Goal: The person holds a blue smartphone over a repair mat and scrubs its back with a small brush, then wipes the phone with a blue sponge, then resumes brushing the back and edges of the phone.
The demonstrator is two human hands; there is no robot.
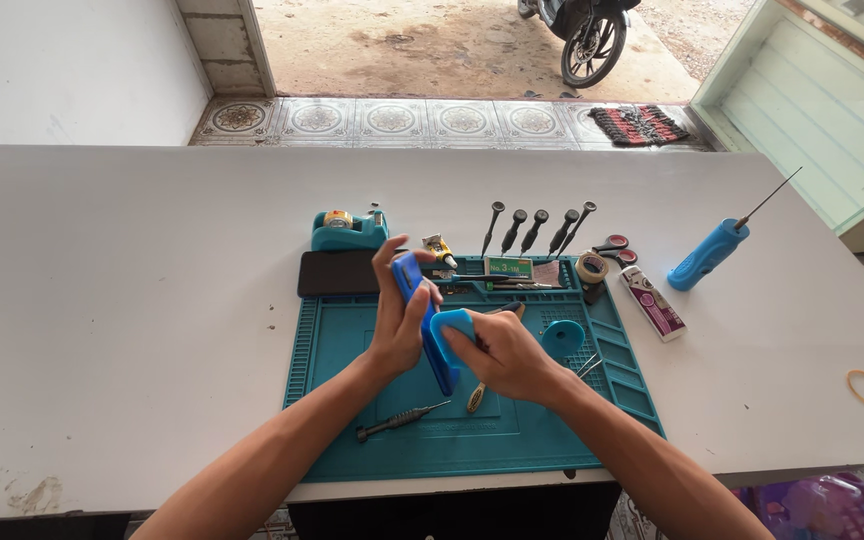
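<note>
Both our hands are gripping: left hand (pixel 398 325) holding the blue rectangular phone (pixel 422 320) upright, right hand (pixel 500 355) pinching a light-blue rubbery pad (pixel 449 326) against it; the phone may be slipping below our grip.

motorbike (pixel 586 30): cut off by top edge | purple object (pixel 820 508): cut off at bottom | yellow-handled tool (pixel 476 397): mostly under right hand (pixel 502 355)

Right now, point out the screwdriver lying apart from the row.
The dark screwdriver lying alone on the teal mat, near the left forearm; the others sit together beyond the mat's far edge.
</note>
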